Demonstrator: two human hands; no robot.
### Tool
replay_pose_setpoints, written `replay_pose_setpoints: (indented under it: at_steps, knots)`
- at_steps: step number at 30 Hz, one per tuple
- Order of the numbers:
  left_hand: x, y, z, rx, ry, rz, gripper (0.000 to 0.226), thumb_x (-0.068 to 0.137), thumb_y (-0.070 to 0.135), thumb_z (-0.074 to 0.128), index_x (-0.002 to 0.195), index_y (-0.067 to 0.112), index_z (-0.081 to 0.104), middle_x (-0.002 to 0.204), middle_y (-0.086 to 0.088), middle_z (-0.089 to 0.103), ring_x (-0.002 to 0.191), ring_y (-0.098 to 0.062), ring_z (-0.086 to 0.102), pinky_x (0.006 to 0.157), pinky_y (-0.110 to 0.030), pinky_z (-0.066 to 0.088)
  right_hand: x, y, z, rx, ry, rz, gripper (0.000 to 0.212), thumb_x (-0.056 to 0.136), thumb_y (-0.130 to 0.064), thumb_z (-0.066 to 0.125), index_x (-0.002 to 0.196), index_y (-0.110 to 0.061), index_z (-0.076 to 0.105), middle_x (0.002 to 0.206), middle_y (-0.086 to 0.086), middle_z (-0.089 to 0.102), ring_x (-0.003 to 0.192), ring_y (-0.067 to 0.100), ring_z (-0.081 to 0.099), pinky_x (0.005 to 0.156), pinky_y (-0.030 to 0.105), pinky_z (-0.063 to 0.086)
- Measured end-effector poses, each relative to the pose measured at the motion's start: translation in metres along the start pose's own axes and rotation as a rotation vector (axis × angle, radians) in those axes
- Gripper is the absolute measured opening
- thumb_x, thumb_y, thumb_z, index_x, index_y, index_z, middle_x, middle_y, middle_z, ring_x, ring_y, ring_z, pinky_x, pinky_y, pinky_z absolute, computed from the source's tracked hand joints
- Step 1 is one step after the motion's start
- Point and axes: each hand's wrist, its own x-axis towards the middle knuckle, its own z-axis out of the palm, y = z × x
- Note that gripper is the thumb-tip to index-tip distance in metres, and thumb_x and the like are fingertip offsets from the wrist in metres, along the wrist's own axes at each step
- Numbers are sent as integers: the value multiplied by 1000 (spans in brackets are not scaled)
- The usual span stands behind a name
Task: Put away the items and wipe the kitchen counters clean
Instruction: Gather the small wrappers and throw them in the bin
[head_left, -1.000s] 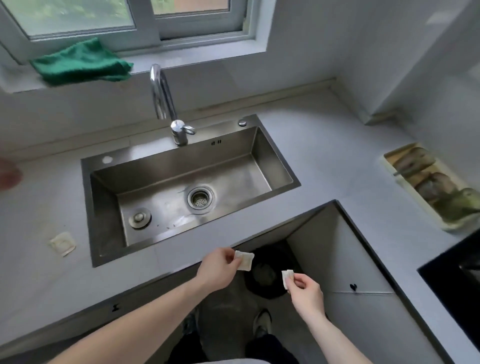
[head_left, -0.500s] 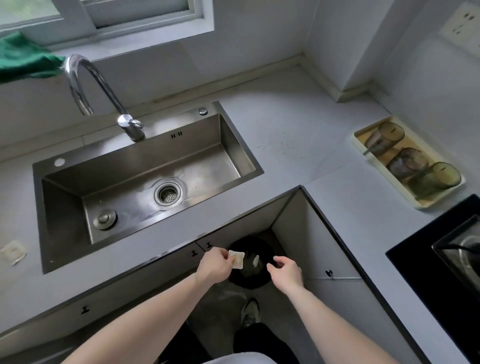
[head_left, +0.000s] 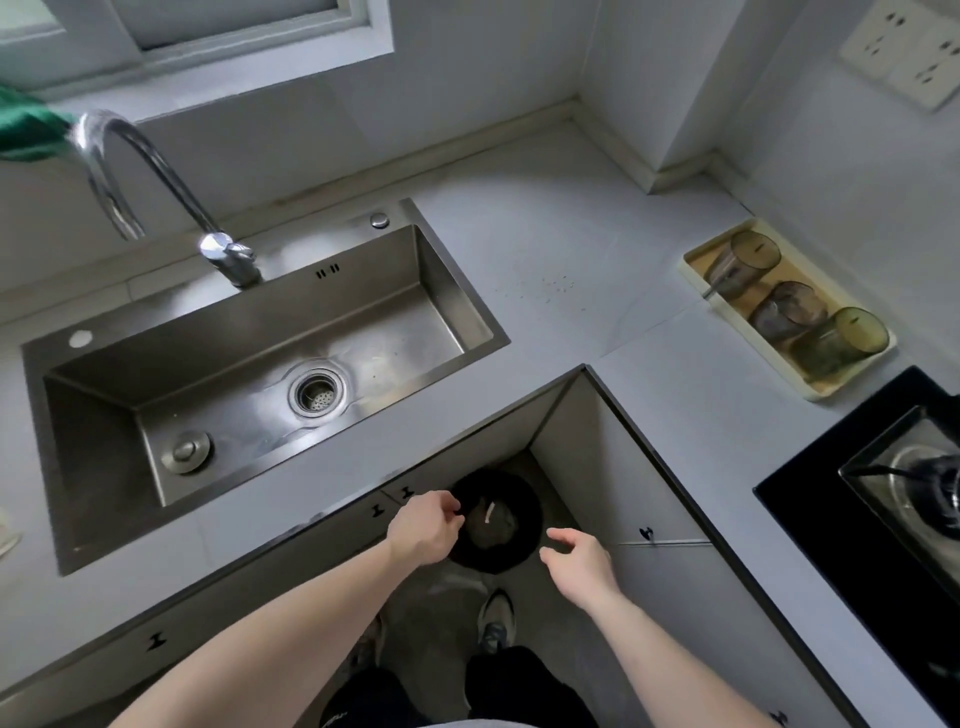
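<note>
Small white scrap (head_left: 488, 512) lies inside the black bin (head_left: 524, 551) on the floor, in the corner below the counter (head_left: 597, 249). Left hand (head_left: 423, 530) hangs at the bin's rim, fingers curled, nothing visible in them; whether they pinch anything I cannot tell. Right hand (head_left: 579, 564) hovers just beside the bin, fingers relaxed and apart, holding nothing. Step in hand, by my reading: binning the scraps. Crumbs (head_left: 545, 288) are scattered on the counter between sink (head_left: 457, 312) and the tray of glasses (head_left: 696, 283). Green cloth (head_left: 26, 132) sits on the sill, far left. Next move likely calls for lifting both hands, reaching for the cloth, and wiping toward the sink.
</note>
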Motion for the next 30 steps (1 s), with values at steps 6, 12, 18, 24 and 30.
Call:
replay_pose_setpoints:
  at_steps: [6,12,18,24,30]
  knots:
    - [-65,-90,-66,-230,280,-7,15,96,34,62,108,37,70,105,21,72,93,-4,68,84,-28,56,-29,-84,54,-65,-35,-224,35,91,-32,66,126,-36,67,124,-7,67,108,14,64,92,25,49]
    - [-122,-227,-152,-382,631,-218,14,98,30,64,111,30,67,105,12,69,80,-3,65,74,-25,54,-80,-188,145,-92,-163,-487,29,92,-28,69,120,-34,69,103,-10,68,90,1,64,82,24,53]
    - [-143,-372,-207,-325,759,-498,34,92,30,67,126,28,63,135,-2,56,110,-23,62,93,-41,56,-126,-250,223,-187,-258,-644,28,94,-30,65,121,-38,64,114,-11,64,93,-1,63,84,29,54]
    - [-141,-437,-225,-192,521,-491,55,92,23,60,146,23,52,163,-3,30,146,-30,34,119,-45,34,-149,-273,269,-236,-276,-690,29,92,-28,64,120,-38,64,123,-16,57,98,-3,60,84,27,53]
    - [-126,-451,-228,-81,340,-377,68,92,19,51,157,27,34,170,6,12,149,-29,28,119,-40,34,-153,-268,278,-266,-223,-690,28,93,-26,65,118,-38,64,127,-17,57,109,3,58,89,26,47]
